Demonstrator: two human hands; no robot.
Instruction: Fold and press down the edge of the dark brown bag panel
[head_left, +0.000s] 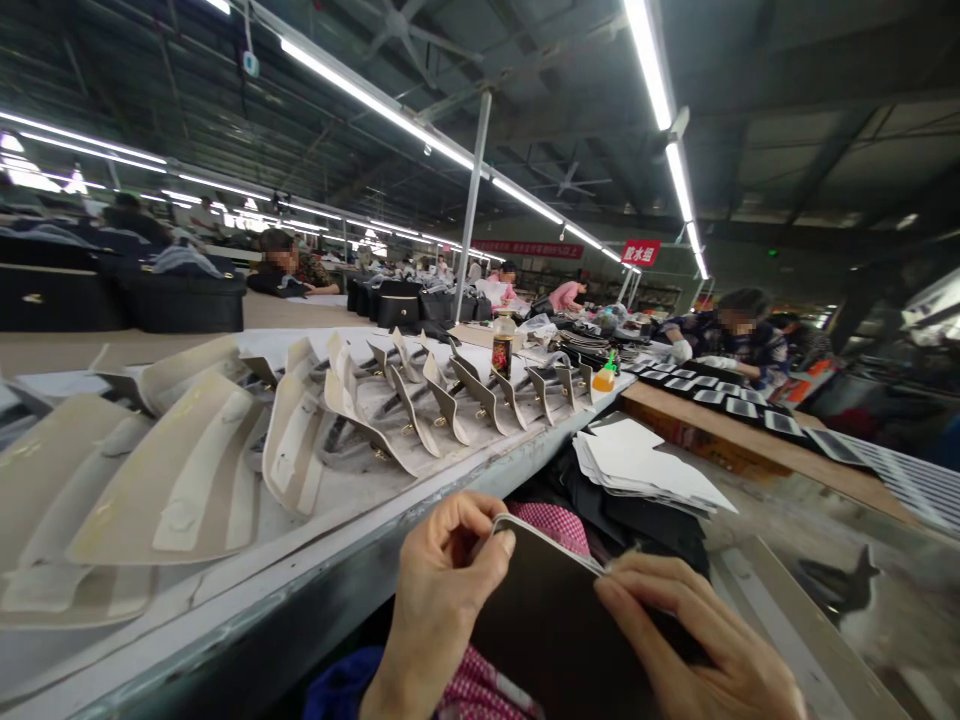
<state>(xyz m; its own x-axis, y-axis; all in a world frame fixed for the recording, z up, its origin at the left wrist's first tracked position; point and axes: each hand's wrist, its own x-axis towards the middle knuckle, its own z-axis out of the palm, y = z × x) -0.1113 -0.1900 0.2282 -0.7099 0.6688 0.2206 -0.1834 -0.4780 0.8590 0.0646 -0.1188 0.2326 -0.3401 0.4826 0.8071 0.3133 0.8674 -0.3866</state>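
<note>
Between my hands is a dark panel with a pale edge and rounded corner, low in the head view. My left hand pinches its upper left corner between thumb and fingers. On the right, my right hand has its fingertips closed on the top edge of the same panel. Pink checked cloth shows behind and below the panel. The panel's lower part runs out of view. Beside my left hand, on the long bench, curved beige flap pieces stand in rows, several with small metal clasps.
A dark bottle and a small orange glue bottle stand on the bench. White sheets lie stacked to the right. A co-worker bends over a board of black pieces at far right. Black bags stand at left.
</note>
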